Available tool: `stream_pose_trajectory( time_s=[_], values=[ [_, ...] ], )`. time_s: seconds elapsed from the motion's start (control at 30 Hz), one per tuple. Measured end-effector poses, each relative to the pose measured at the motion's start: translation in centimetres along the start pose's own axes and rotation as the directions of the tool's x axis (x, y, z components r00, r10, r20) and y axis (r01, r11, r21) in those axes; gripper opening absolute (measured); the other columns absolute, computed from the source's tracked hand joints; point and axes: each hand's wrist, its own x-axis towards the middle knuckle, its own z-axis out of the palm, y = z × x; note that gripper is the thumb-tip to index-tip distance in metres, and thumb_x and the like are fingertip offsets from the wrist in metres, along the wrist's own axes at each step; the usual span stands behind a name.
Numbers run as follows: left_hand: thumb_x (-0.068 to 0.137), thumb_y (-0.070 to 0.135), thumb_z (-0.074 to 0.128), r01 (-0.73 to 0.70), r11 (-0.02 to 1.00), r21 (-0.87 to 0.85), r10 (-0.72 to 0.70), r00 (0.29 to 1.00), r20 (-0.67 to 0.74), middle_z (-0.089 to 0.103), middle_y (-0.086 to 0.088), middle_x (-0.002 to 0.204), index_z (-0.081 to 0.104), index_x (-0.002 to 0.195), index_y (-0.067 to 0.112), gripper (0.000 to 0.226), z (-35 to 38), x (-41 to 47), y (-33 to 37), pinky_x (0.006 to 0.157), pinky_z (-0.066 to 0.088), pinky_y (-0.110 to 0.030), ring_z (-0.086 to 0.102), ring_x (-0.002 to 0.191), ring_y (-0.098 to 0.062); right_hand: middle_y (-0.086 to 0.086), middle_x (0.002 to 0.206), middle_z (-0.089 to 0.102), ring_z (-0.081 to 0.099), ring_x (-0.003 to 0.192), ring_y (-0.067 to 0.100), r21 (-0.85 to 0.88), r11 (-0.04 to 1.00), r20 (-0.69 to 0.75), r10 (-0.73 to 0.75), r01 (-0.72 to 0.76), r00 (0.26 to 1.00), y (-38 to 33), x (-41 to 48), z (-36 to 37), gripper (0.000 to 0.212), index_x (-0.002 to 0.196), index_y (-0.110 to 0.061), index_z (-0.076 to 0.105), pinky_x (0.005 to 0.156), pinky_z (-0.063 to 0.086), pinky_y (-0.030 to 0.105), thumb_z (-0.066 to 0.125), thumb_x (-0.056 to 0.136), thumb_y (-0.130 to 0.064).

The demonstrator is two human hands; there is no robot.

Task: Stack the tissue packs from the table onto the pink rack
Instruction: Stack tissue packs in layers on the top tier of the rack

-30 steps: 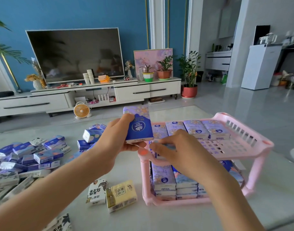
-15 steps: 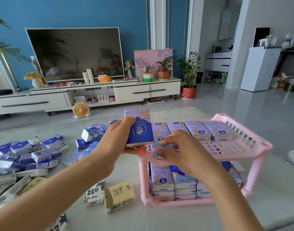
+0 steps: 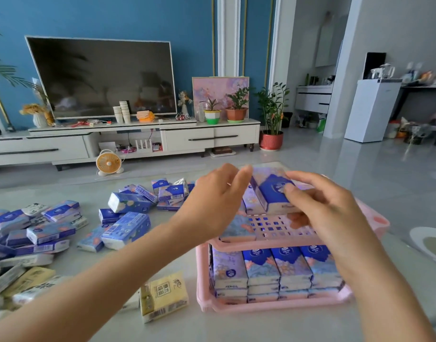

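Note:
A blue and lilac tissue pack (image 3: 271, 191) is tilted just above the top shelf of the pink two-tier rack (image 3: 261, 243). My right hand (image 3: 320, 203) pinches it, thumb on its blue face. My left hand (image 3: 212, 201) hovers at the pack's left edge with its fingers relaxed, holding nothing. More packs stand along the back of the top shelf behind my hands, and one lies at its near left corner (image 3: 236, 229). The lower shelf holds rows of stacked packs (image 3: 276, 267). Several loose packs (image 3: 51, 225) lie scattered on the table to the left.
A yellow tissue pack (image 3: 164, 296) lies on the table just left of the rack's base, with other pale packs (image 3: 24, 280) at the near left. The table's far edge runs behind the loose packs. A white mat (image 3: 432, 245) lies on the floor at the right.
The pack passed from my left hand to my right hand and moved right, over the top shelf. My left hand let go and opened.

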Motion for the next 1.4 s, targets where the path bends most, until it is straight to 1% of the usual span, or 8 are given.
stream_pose_trajectory(
  time_s=[0.1,0.17,0.3,0.47,0.57,0.97,1.13,1.4],
  values=[
    [0.100,0.031,0.028,-0.223,0.847,0.482,0.173,0.974,0.146,0.037,0.004,0.145,0.034,0.140,0.023,0.041,0.0,0.8,-2.2,0.105,0.026,-0.027,0.028,0.134,-0.012,-0.007,0.060,0.064,0.058,0.056,0.007,-0.288,0.957,-0.001,0.019,-0.018,1.000,0.9,0.1,-1.4,0.014,0.089,-0.020,0.072,0.065,0.049,0.021,0.062,0.083,-0.029],
    [0.100,0.025,0.025,-0.285,0.785,0.550,0.116,0.940,0.321,0.020,0.005,0.154,0.024,0.145,0.024,0.044,0.4,1.1,-3.2,0.115,0.011,-0.032,0.012,0.142,-0.012,-0.006,0.065,0.066,0.059,0.062,0.008,-0.547,0.837,0.019,0.026,-0.011,0.999,1.3,-0.1,-1.1,0.026,0.077,-0.019,0.071,0.059,0.043,0.017,0.057,0.085,-0.040],
    [0.101,0.029,0.025,-0.271,0.800,0.535,0.031,0.910,0.414,0.032,-0.001,0.149,0.039,0.138,0.012,0.043,1.0,1.4,-3.3,0.114,0.011,-0.036,0.024,0.138,-0.016,-0.002,0.075,0.053,0.048,0.067,0.019,-0.843,0.538,-0.002,-0.004,0.000,1.000,1.6,-0.4,0.4,0.045,0.063,-0.019,0.051,0.057,0.034,0.028,0.042,0.090,-0.054],
    [0.100,0.036,0.026,-0.221,0.826,0.519,0.001,0.921,0.389,0.027,0.001,0.152,0.036,0.141,0.014,0.048,1.2,1.2,-3.4,0.113,0.009,-0.030,0.021,0.139,-0.010,-0.009,0.100,0.058,0.055,0.090,0.011,-0.719,0.690,0.120,0.008,0.081,0.993,1.5,-0.3,-0.3,0.024,0.100,-0.036,0.062,0.071,0.040,0.026,0.050,0.085,-0.051],
    [0.094,0.048,0.011,-0.263,0.762,0.592,-0.031,0.898,0.438,0.028,-0.001,0.150,0.035,0.140,0.015,0.061,0.8,1.1,-3.1,0.113,0.016,-0.033,0.025,0.138,-0.014,-0.016,0.093,0.060,0.053,0.081,0.006,-0.710,0.698,0.142,0.020,0.088,0.990,1.5,-0.3,-0.4,0.020,0.101,-0.038,0.064,0.063,0.036,0.016,0.058,0.083,-0.045],
    [0.099,0.042,0.023,-0.230,0.802,0.551,-0.002,0.922,0.388,-0.001,0.001,0.157,0.006,0.149,0.024,0.055,1.5,2.3,-2.0,0.116,0.003,-0.034,-0.001,0.144,-0.016,-0.014,0.076,0.065,0.058,0.071,0.001,-0.548,0.830,0.140,-0.034,0.106,0.990,2.3,0.9,-0.1,0.004,0.080,-0.029,0.067,0.063,0.042,0.013,0.070,0.078,-0.031],
    [0.095,0.053,0.017,-0.212,0.816,0.538,-0.045,0.904,0.425,-0.012,0.000,0.156,-0.001,0.148,0.029,0.060,3.9,3.8,-1.8,0.116,-0.007,-0.047,-0.015,0.143,-0.020,0.003,0.126,0.056,0.048,0.117,0.021,-0.782,0.617,-0.017,-0.170,0.093,0.985,3.6,2.4,-0.6,0.027,0.116,-0.014,0.062,0.095,0.035,0.029,0.051,0.092,-0.019],
    [0.095,0.053,0.013,-0.199,0.823,0.532,-0.092,0.878,0.470,-0.004,0.001,0.157,0.008,0.148,0.027,0.059,4.7,3.9,-2.5,0.113,-0.008,-0.054,-0.008,0.144,-0.021,0.007,0.134,0.047,0.043,0.123,0.024,-0.858,0.508,0.147,0.089,0.082,0.985,3.9,3.5,-0.7,0.035,0.129,-0.019,0.050,0.093,0.038,0.032,0.040,0.097,-0.028]
  ],
)
